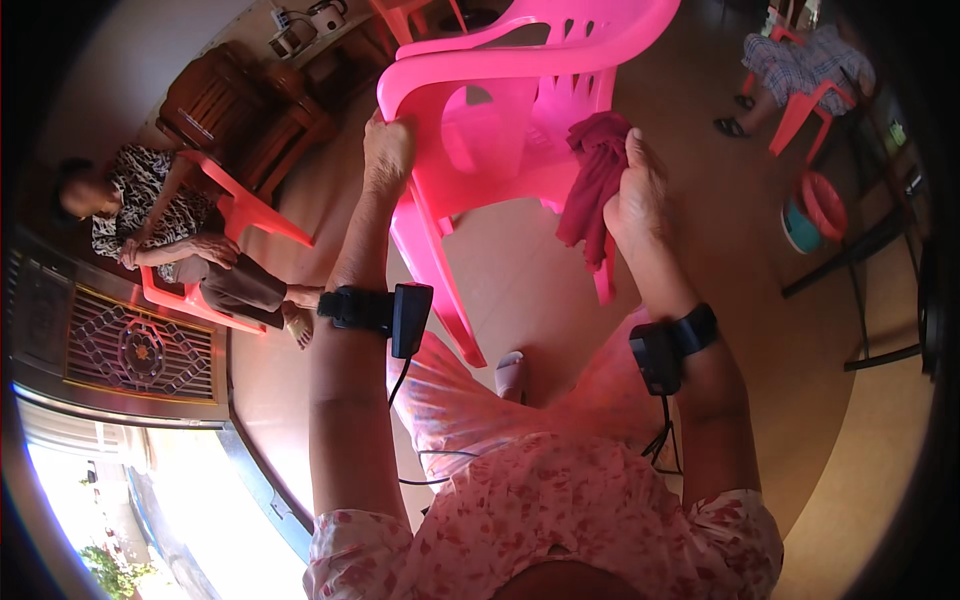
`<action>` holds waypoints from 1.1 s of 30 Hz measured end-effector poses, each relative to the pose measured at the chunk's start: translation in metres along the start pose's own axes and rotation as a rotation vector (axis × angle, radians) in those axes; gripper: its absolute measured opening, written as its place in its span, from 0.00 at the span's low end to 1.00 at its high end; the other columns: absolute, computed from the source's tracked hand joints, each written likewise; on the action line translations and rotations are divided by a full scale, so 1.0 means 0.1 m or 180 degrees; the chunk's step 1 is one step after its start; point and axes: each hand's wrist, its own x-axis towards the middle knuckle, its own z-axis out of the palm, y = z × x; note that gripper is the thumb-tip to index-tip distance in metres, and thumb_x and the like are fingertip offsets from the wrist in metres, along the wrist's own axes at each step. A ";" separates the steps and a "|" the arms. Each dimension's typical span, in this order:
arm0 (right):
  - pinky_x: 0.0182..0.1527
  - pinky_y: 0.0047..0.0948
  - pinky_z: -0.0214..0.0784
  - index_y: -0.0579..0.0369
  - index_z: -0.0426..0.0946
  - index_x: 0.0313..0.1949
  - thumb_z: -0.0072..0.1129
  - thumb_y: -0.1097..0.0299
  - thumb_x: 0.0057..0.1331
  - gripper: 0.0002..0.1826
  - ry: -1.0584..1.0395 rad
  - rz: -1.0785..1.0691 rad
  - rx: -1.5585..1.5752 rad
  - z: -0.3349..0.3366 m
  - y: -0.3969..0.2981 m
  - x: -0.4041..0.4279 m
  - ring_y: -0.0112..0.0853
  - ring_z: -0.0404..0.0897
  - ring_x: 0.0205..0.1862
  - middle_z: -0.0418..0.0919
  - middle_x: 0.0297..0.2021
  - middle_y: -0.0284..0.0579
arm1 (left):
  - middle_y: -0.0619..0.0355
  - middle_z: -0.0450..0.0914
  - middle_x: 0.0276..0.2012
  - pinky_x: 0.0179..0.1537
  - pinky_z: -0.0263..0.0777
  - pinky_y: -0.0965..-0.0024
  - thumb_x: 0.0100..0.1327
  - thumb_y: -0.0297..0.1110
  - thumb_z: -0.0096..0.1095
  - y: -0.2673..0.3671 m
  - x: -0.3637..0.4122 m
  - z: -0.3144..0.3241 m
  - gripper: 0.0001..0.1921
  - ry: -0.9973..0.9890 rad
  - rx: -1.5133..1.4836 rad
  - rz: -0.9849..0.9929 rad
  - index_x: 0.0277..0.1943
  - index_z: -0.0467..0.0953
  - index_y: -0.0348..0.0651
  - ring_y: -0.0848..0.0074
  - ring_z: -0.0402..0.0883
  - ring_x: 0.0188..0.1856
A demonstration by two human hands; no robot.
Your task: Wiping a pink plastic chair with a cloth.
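A pink plastic armchair [480,169] is in front of me, turned so that one armrest [517,61] faces up and towards me. My left hand [388,154] grips the chair's frame at the left end of that armrest, with its fingertips hidden behind the plastic. In my right hand [637,191] is a bunched dark red cloth [596,184], which hangs down beside the chair's right side. The thumb points upward along the cloth's edge. Below the seat, one chair leg [446,289] slants down towards my knees.
At left, a person [169,217] sits on a red plastic chair [251,206] near a wooden armchair [232,112]. Another person [806,64] sits at upper right. A teal and red bucket [814,214] and a black metal frame [862,262] stand at right. An open doorway [187,495] lies lower left.
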 end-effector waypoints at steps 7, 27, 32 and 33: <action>0.48 0.27 0.61 0.64 0.70 0.40 0.43 0.74 0.54 0.14 -0.0634 0.0161 -0.0007 0.30 0.25 0.01 0.29 0.71 0.41 0.73 0.38 0.40 | 0.46 0.73 0.44 0.44 0.67 0.71 0.51 0.40 0.48 -0.54 0.54 -0.05 0.28 0.0237 0.0240 -0.0330 0.56 0.61 0.36 0.68 0.74 0.42; 0.46 0.21 0.66 0.64 0.74 0.42 0.56 0.82 0.54 0.14 -0.1238 -0.1194 -0.1225 0.57 0.55 0.12 0.23 0.72 0.41 0.73 0.41 0.38 | 0.54 0.76 0.17 0.21 0.69 0.65 0.44 0.28 0.53 -0.41 0.49 -0.39 0.04 0.0044 0.1060 0.1963 0.21 0.76 0.44 0.67 0.76 0.19; 0.47 0.24 0.63 0.58 0.75 0.42 0.57 0.78 0.55 0.13 -0.1031 -0.2262 -0.2219 0.72 0.52 0.28 0.28 0.72 0.42 0.74 0.39 0.39 | 0.32 0.74 0.37 0.48 0.66 0.58 0.48 0.40 0.49 0.04 0.18 -0.01 0.23 0.0400 0.1324 0.0660 0.44 0.70 0.31 0.45 0.72 0.45; 0.47 0.25 0.62 0.57 0.76 0.41 0.58 0.77 0.55 0.13 -0.0946 -0.2315 -0.2364 0.67 0.51 0.36 0.29 0.72 0.42 0.73 0.39 0.39 | 0.32 0.74 0.36 0.48 0.65 0.58 0.49 0.38 0.50 0.31 -0.02 0.11 0.24 0.0671 0.0432 0.0108 0.46 0.68 0.30 0.46 0.72 0.45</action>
